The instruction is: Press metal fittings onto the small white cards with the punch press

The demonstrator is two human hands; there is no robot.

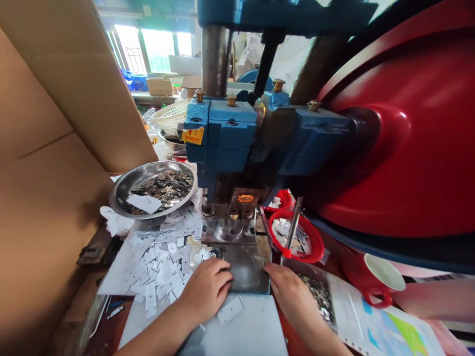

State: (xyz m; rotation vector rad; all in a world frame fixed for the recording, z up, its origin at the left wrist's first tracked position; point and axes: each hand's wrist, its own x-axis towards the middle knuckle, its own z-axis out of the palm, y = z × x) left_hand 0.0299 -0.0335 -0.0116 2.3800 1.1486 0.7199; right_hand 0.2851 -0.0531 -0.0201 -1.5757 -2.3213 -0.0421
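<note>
My left hand (pixel 208 286) rests over the left side of the dark metal plate (pixel 247 269) in front of the press, its fingers curled in beside the thumb. Whatever it pinches, if anything, is hidden. My right hand (pixel 293 294) lies at the plate's right edge, fingertips touching it, fingers fairly straight with nothing visible in them. Above the plate stands the press die (pixel 232 230), under the blue press head (pixel 230 133). Flat pale metal pieces (pixel 163 267) are heaped to the left of my left hand. One single metal piece (pixel 230 310) lies on the white sheet near my left wrist.
A steel bowl (pixel 118 195) of dark metal pieces stands at the left, beside a cardboard panel (pixel 55 163). To the right are a red basket (pixel 317 247) with a metal rod in it, a tray of small parts (pixel 321 299), a red mug (pixel 365 277) and a big red flywheel (pixel 411 138).
</note>
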